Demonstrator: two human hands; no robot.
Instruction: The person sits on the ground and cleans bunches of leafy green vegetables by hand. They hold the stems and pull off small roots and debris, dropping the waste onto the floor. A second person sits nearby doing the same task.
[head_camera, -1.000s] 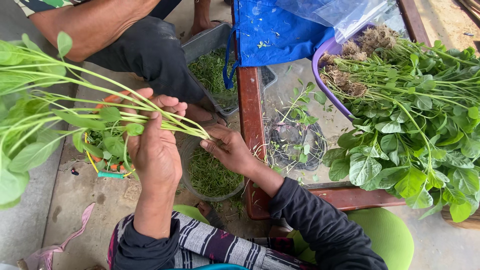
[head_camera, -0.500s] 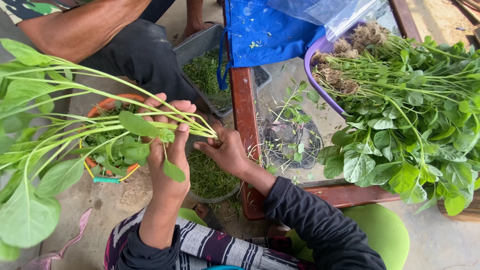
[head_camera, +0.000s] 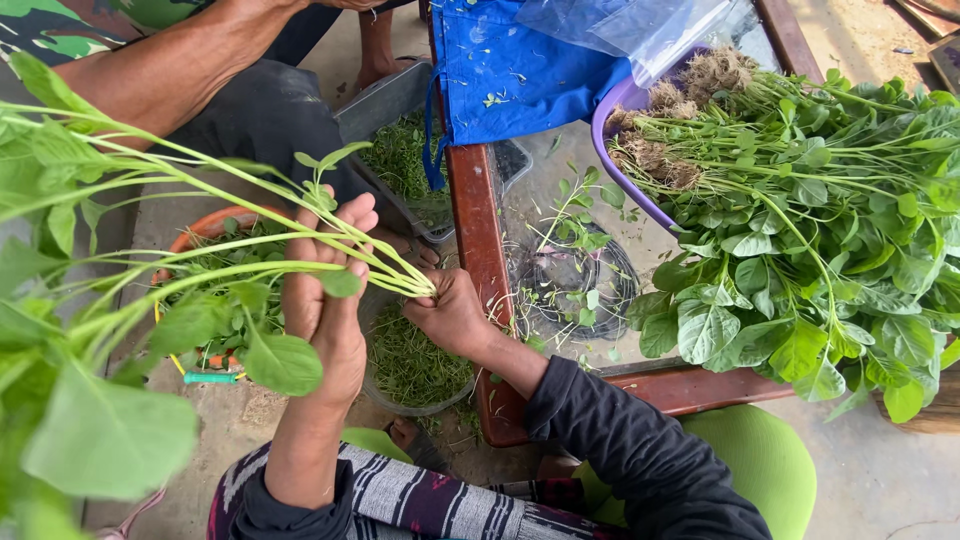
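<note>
Since a moment earlier the left hand (head_camera: 325, 300) had lifted its closed grip on the leafy stems (head_camera: 200, 230), while the right hand (head_camera: 450, 312) stayed pinched on their cut ends above the round bowl (head_camera: 372, 385) of trimmings.

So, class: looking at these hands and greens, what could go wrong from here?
1. The left hand holds the stems loosely, fingers open; some could slide out.
2. The right hand pinches only the stem ends, which might snap unevenly.
3. Trimmings may miss the bowl below and land on the floor.
</note>
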